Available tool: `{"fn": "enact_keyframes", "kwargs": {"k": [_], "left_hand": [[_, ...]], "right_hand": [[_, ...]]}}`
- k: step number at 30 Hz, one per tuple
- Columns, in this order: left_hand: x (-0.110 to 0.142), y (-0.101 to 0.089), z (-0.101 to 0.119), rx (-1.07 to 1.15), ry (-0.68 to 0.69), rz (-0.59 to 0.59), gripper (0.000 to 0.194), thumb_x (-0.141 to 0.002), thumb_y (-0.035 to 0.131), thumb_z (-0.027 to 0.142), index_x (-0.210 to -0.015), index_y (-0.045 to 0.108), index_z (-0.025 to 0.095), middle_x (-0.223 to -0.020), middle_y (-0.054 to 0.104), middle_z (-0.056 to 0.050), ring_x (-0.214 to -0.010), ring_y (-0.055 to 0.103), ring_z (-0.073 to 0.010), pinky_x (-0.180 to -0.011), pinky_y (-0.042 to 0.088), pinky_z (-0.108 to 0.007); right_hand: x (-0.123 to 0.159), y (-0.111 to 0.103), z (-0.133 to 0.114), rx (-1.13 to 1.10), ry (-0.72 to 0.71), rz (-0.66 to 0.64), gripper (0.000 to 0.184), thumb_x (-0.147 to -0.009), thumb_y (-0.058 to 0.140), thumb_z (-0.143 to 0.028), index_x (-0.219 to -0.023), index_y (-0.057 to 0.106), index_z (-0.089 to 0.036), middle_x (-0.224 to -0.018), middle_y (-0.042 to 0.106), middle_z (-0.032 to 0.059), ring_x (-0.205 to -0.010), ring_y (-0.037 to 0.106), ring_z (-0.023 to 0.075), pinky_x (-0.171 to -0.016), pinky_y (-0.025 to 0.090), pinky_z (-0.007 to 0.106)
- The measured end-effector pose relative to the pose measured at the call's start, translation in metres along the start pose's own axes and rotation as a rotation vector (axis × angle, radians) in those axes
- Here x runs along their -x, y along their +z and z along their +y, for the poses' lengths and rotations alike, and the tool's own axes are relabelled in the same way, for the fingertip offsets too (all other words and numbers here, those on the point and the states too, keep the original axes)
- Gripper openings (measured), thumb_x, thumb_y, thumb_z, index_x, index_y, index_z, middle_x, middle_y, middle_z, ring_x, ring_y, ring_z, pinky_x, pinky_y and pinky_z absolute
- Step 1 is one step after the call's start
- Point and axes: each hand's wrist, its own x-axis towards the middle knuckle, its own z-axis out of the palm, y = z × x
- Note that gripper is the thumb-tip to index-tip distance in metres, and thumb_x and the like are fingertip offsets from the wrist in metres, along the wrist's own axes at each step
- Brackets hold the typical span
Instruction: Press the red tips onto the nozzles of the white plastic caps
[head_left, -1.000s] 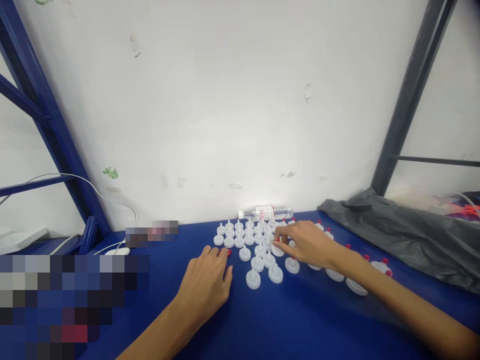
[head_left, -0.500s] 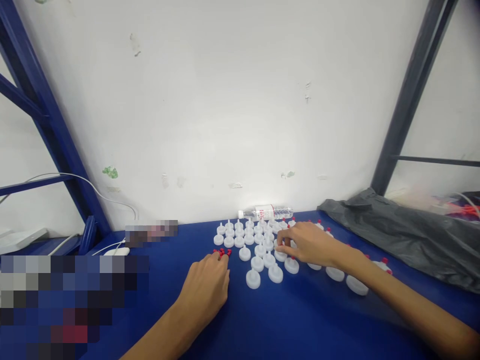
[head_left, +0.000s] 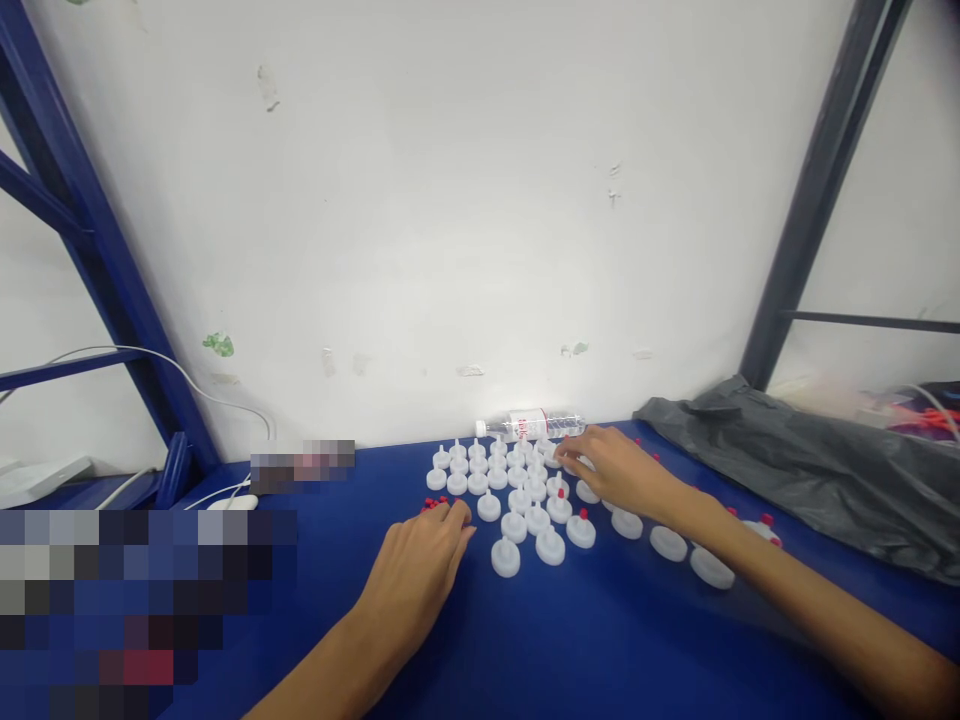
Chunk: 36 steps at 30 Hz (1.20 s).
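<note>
Small red caps (head_left: 435,503) lie in a little pile on the blue table, just beyond the fingers of my left hand (head_left: 420,555). Those fingers are bent and drawn together; whatever is in them is hidden. My right hand (head_left: 611,470) reaches over the far part of a group of white spouted lids (head_left: 478,482), its thumb and fingertips pinched at a lid (head_left: 551,455) near the back. What the pinch holds does not show. A lid with a red tip (head_left: 559,508) stands below the right fingertips, beside another red-tipped lid (head_left: 581,530). More lids are partly hidden by my right arm.
A clear plastic bottle (head_left: 529,425) lies along the wall behind the lids. Dark grey sheeting (head_left: 810,475) covers the right side. Blue frame posts (head_left: 112,230) rise at the left, where a white cable (head_left: 202,390) hangs. A blurred-out patch fills the lower left.
My right hand has moved away from me toward the back lids, uncovering a lid with a red tip. My left hand has shifted slightly right beside the red caps.
</note>
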Motion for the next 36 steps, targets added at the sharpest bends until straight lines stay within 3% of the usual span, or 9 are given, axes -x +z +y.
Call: {"fn": "enact_keyframes", "kwargs": {"k": [3, 6, 11, 16, 21, 23, 29, 36], "left_hand": [[0.000, 0.002, -0.001, 0.001, 0.024, 0.015, 0.024, -0.103, 0.041, 0.023, -0.113, 0.063, 0.021, -0.109, 0.070, -0.007, -0.096, 0.071, -0.0231, -0.075, 0.051, -0.029], [0.000, 0.002, -0.001, -0.005, 0.034, 0.019, 0.027, -0.103, 0.040, 0.022, -0.110, 0.066, 0.021, -0.109, 0.069, -0.007, -0.095, 0.071, -0.0212, -0.073, 0.051, -0.027], [0.000, 0.003, -0.003, -0.016, 0.030, 0.050, 0.026, -0.103, 0.041, 0.023, -0.112, 0.066, 0.022, -0.102, 0.072, -0.005, -0.088, 0.072, -0.0217, -0.070, 0.051, -0.027], [0.001, 0.006, -0.006, 0.025, 0.062, 0.097, 0.025, -0.101, 0.046, 0.021, -0.110, 0.069, 0.023, -0.106, 0.075, -0.006, -0.092, 0.073, -0.0225, -0.071, 0.051, -0.026], [0.004, 0.013, -0.006, 0.171, 0.141, 0.273, 0.023, -0.101, 0.048, 0.028, -0.109, 0.069, 0.024, -0.099, 0.077, -0.004, -0.084, 0.074, -0.0208, -0.069, 0.051, -0.025], [0.005, 0.014, -0.003, 0.248, 0.178, 0.357, 0.023, -0.101, 0.048, 0.031, -0.109, 0.068, 0.023, -0.097, 0.077, -0.003, -0.081, 0.074, -0.0189, -0.069, 0.052, -0.024], [0.009, 0.010, 0.000, 0.358, 0.301, 0.546, 0.022, -0.101, 0.049, 0.029, -0.110, 0.068, 0.021, -0.099, 0.076, -0.004, -0.083, 0.073, -0.0156, -0.070, 0.052, -0.021], [0.010, 0.014, -0.001, 0.347, 0.416, 0.466, 0.022, -0.101, 0.049, 0.022, -0.111, 0.069, 0.022, -0.104, 0.076, -0.004, -0.087, 0.073, -0.0144, -0.070, 0.052, -0.020]], "right_hand": [[-0.001, 0.004, 0.003, 0.015, -0.001, 0.058, 0.038, -0.102, 0.037, -0.033, -0.111, 0.071, -0.018, -0.104, 0.074, 0.0115, -0.104, 0.063, 0.0290, -0.090, 0.047, 0.044], [-0.002, 0.002, 0.003, -0.018, -0.011, 0.009, 0.040, -0.102, 0.038, -0.038, -0.105, 0.073, -0.019, -0.101, 0.074, 0.0104, -0.102, 0.063, 0.0289, -0.092, 0.046, 0.046], [-0.001, -0.005, 0.000, -0.088, 0.017, -0.027, 0.043, -0.099, 0.045, -0.046, -0.091, 0.077, -0.020, -0.093, 0.076, 0.0107, -0.092, 0.067, 0.0290, -0.086, 0.049, 0.043], [0.000, -0.005, -0.002, -0.149, 0.014, -0.122, 0.024, -0.092, 0.058, -0.037, -0.086, 0.075, -0.022, -0.088, 0.077, 0.0060, -0.083, 0.070, 0.0256, -0.075, 0.051, 0.036], [0.003, -0.015, -0.014, -0.321, 0.072, 0.059, 0.016, -0.097, 0.051, -0.034, -0.099, 0.062, -0.023, -0.103, 0.073, 0.0056, -0.090, 0.070, 0.0223, -0.075, 0.054, 0.033], [0.006, -0.017, -0.024, -0.382, 0.020, 0.118, 0.013, -0.099, 0.048, -0.031, -0.103, 0.057, -0.023, -0.107, 0.071, 0.0059, -0.090, 0.070, 0.0205, -0.077, 0.054, 0.034], [0.020, -0.008, -0.068, -0.299, -0.327, 0.188, 0.014, -0.097, 0.055, -0.022, -0.111, 0.059, -0.022, -0.104, 0.067, 0.0062, -0.101, 0.062, 0.0214, -0.086, 0.052, 0.036], [0.029, 0.001, -0.084, -0.350, -0.383, 0.151, 0.025, -0.095, 0.063, -0.031, -0.116, 0.054, -0.019, -0.100, 0.065, 0.0066, -0.087, 0.063, 0.0178, -0.073, 0.054, 0.030]]}}
